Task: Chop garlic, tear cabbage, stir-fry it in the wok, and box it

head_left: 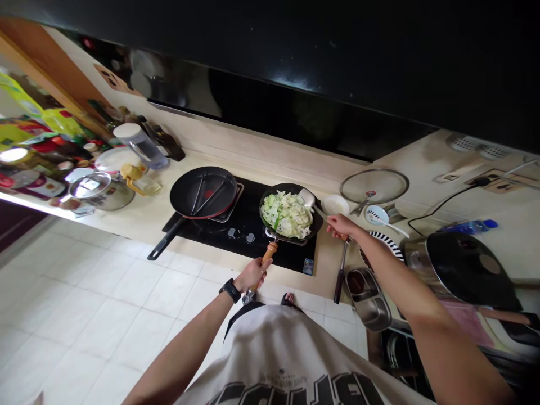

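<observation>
My left hand [254,274] is closed around the wooden handle of a dark wok [266,229] on the right side of the cooktop. Chopped cabbage [287,215] fills the wok, with a few green pieces among the pale ones. In my right hand [341,226] is a spatula [307,198]; its pale blade rests at the right edge of the cabbage. My fingers hide most of the spatula's grip. Beyond my right hand stands a small white bowl [335,206].
A frying pan [223,188] with tongs in it sits on the left of the black cooktop [248,211]. A glass lid [382,183] leans at the back right. Steel containers [373,309] and a large lidded pot [464,270] stand right. The range hood [295,73] hangs overhead.
</observation>
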Action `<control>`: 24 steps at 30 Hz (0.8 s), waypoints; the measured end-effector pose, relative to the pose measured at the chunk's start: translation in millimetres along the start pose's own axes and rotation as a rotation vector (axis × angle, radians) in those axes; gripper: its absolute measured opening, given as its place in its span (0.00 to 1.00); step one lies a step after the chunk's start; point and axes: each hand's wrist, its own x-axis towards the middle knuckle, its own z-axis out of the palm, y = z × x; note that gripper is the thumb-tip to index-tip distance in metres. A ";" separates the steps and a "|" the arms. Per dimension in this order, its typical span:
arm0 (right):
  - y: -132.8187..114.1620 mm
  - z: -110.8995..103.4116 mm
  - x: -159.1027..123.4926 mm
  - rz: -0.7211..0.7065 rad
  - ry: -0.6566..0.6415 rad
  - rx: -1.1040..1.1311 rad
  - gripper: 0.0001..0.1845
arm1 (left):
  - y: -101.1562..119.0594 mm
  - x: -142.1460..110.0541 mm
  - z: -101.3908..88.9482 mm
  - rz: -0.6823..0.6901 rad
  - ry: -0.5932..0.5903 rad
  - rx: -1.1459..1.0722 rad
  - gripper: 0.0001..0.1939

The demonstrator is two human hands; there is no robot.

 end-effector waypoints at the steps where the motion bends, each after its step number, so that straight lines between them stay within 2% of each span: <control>1: -5.6 -4.3 10.2 0.026 -0.095 0.050 0.11 | 0.1 0.0 -0.6 -0.004 -0.007 -0.006 0.24; 3: -18.0 -13.8 26.1 0.064 -0.275 0.127 0.11 | 1.8 -0.8 -2.2 -0.016 -0.011 -0.007 0.26; 5: -30.8 -19.6 35.6 0.076 -0.389 0.169 0.13 | 5.4 -2.2 -5.0 -0.025 -0.009 -0.001 0.27; 9: -49.4 -10.4 31.4 -0.064 -0.447 0.102 0.12 | 14.4 -6.0 -11.7 0.002 -0.007 0.020 0.28; 12: -49.6 12.8 7.4 -0.186 -0.338 -0.080 0.12 | 17.7 -8.7 -12.9 0.015 -0.009 0.016 0.27; 15: -36.2 43.6 -27.7 -0.269 -0.117 -0.309 0.16 | 16.6 -10.5 -10.1 0.004 -0.001 0.011 0.26; 19: -5.4 83.9 -74.4 -0.444 0.178 -0.672 0.23 | 11.8 -9.3 -6.1 0.015 0.006 0.008 0.25; 22: 15.1 103.2 -102.8 -0.416 0.252 -0.863 0.28 | 8.1 -5.4 -4.5 0.009 0.024 0.003 0.24; 24: 22.4 105.6 -119.4 -0.374 0.255 -0.942 0.29 | 6.2 -2.9 -3.6 0.004 0.022 -0.001 0.24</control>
